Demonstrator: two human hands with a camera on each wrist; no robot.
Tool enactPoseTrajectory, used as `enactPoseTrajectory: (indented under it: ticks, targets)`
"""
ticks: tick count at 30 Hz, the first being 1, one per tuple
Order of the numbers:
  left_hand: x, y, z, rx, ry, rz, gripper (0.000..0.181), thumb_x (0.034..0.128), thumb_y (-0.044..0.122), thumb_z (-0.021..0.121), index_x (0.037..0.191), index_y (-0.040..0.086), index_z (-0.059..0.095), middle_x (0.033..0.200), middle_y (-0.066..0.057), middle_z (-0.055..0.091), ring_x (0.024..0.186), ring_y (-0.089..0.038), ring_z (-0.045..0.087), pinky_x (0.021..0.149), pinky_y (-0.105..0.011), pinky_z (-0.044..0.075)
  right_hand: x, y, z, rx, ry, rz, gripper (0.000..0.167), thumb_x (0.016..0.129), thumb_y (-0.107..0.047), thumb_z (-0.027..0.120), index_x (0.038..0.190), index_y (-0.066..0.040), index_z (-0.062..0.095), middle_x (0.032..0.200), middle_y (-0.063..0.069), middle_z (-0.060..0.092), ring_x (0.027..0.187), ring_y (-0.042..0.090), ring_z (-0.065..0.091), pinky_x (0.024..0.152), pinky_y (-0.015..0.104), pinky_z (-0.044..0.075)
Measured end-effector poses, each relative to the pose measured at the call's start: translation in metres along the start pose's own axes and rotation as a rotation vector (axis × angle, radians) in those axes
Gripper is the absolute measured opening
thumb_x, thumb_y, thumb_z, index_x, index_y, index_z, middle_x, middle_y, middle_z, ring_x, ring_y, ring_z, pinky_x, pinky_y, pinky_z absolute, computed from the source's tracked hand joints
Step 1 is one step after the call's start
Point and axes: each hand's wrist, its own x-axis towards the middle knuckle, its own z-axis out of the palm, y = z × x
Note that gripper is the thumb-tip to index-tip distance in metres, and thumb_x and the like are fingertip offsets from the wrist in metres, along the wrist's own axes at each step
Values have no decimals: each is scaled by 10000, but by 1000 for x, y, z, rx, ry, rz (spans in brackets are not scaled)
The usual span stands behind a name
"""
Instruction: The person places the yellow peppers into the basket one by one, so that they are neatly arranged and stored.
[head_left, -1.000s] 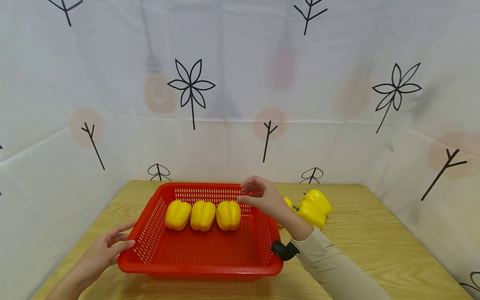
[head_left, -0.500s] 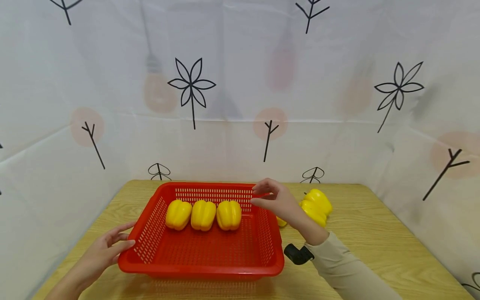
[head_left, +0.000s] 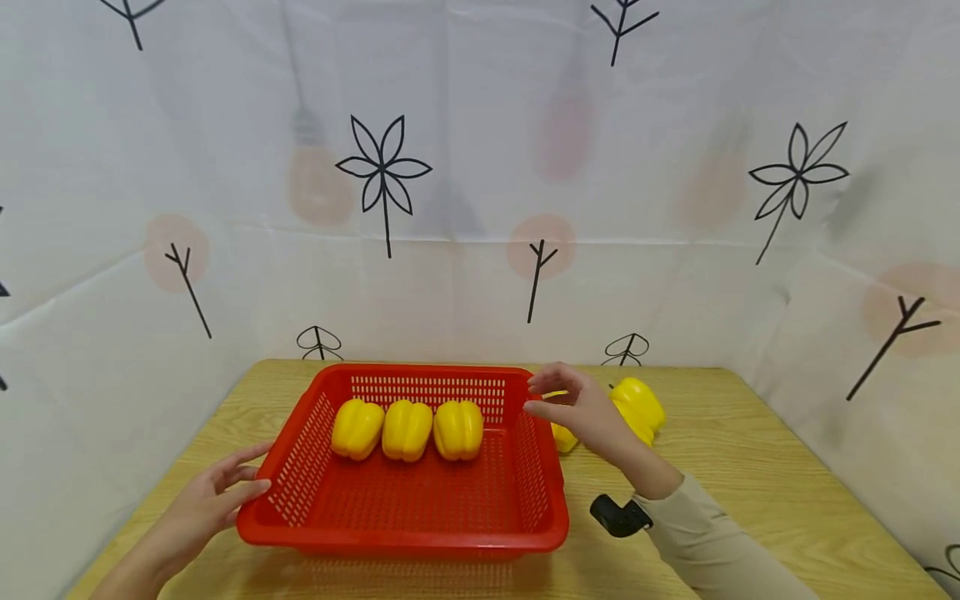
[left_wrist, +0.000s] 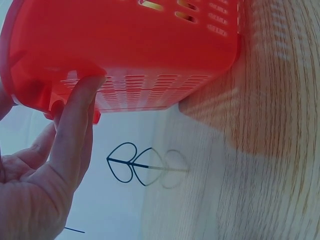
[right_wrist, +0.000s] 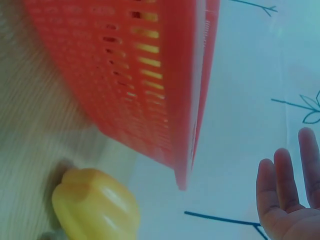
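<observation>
A red plastic basket (head_left: 405,540) with slotted walls stands on the table. Three yellow bell peppers (head_left: 407,431) lie in a row in its back half. At the basket's left side my left hand (head_left: 202,504) holds the rim, thumb over it and fingers against the outer wall, as the left wrist view also shows. My right hand (head_left: 585,412) is above the right rim, holding nothing, its fingers loosely bent. Beyond and below it are more yellow bell peppers (head_left: 637,407), partly hidden by the hand. One loose pepper (right_wrist: 97,207) shows beside the basket in the right wrist view.
The wooden table (head_left: 738,500) reaches to a pale cloth backdrop (head_left: 480,300) printed with plants, which encloses the back and sides. A black camera mount (head_left: 621,516) is at the right wrist, by the beige sleeve (head_left: 705,533).
My right hand has moved rightward from over the basket toward its right rim and the loose peppers. The left hand, the basket and the three peppers in it have stayed in place.
</observation>
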Motion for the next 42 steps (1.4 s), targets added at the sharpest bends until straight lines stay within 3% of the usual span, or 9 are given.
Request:
enactPoseTrajectory:
  ticks: [5, 10, 17, 23, 33, 42]
  targets:
    - [0, 0, 1, 0, 2, 5, 526, 942, 169, 558, 1415, 102, 338, 1082, -117, 511, 911, -210, 614, 762, -369, 527, -4, 7, -7, -36, 21, 10, 333, 825, -185, 718, 1084, -28, 578, 1058, 146, 592, 968, 306, 575, 817, 346, 504]
    - [0, 1, 1, -9, -2, 10, 451, 941, 167, 558, 1364, 207, 405, 1075, -108, 515, 906, -213, 616, 765, -364, 526, -8, 12, -12, -91, 64, -9, 336, 820, -162, 720, 1082, -4, 582, 1054, 162, 597, 959, 269, 578, 829, 325, 497]
    - [1, 2, 2, 13, 12, 3, 619, 937, 174, 566, 1430, -13, 242, 1078, -127, 513, 900, -218, 616, 762, -373, 527, -13, 19, -16, -116, 99, -9, 337, 813, -140, 727, 1080, 2, 580, 1047, 117, 599, 987, 284, 557, 813, 275, 496]
    - [1, 2, 2, 10, 15, 8, 598, 935, 173, 567, 1424, 3, 269, 1084, -124, 515, 901, -219, 617, 762, -374, 527, -14, 28, -18, -130, 117, 7, 337, 811, -123, 728, 1086, -4, 574, 1065, 131, 591, 1028, 342, 535, 820, 280, 494]
    - [0, 2, 2, 5, 14, 13, 562, 935, 169, 566, 1413, 29, 306, 1081, -118, 520, 900, -217, 618, 759, -376, 528, -9, 55, -23, -176, 119, -24, 356, 790, -57, 733, 1091, 24, 561, 1079, 213, 567, 1029, 399, 520, 875, 486, 459]
    - [-1, 2, 3, 9, 14, 10, 597, 936, 176, 565, 1423, -5, 269, 1086, -127, 519, 904, -223, 617, 762, -382, 528, -3, 73, -23, -242, 103, -70, 358, 770, -30, 744, 1077, 39, 571, 1124, 175, 537, 1081, 396, 491, 927, 535, 401]
